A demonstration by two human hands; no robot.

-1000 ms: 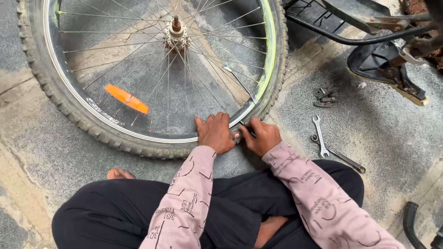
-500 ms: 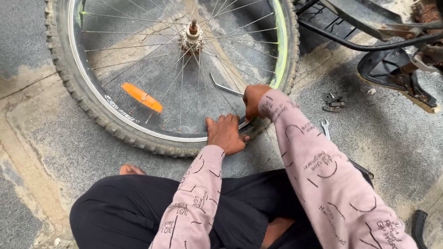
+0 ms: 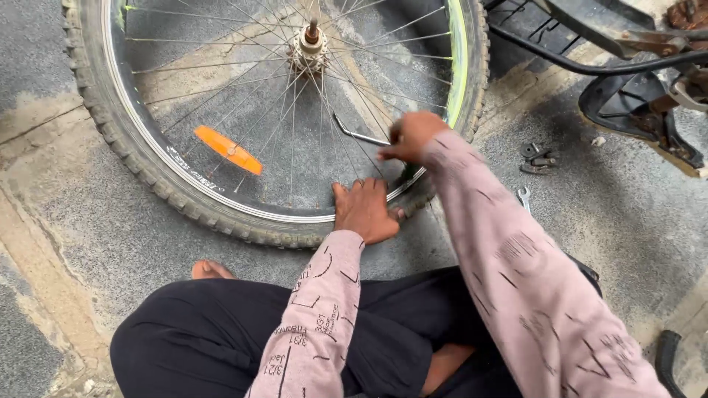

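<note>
Spoked bicycle wheel with knobbly black tyre [image 3: 140, 158] lying flat on grey pavement, silver rim, hub at 12 o'clock of view, orange reflector on spokes at 9 o'clock of hub. Bent silver metal tyre lever [image 3: 358, 135] lying over spokes, near rim at 4 o'clock.

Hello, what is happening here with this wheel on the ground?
A person sits cross-legged on the pavement over a bicycle wheel lying flat. The left hand presses down on the tyre and rim at the near edge. The right hand grips a thin metal lever lying over the spokes, beside the rim. A spanner and a few small metal parts lie on the ground to the right, near a bicycle frame.
</note>
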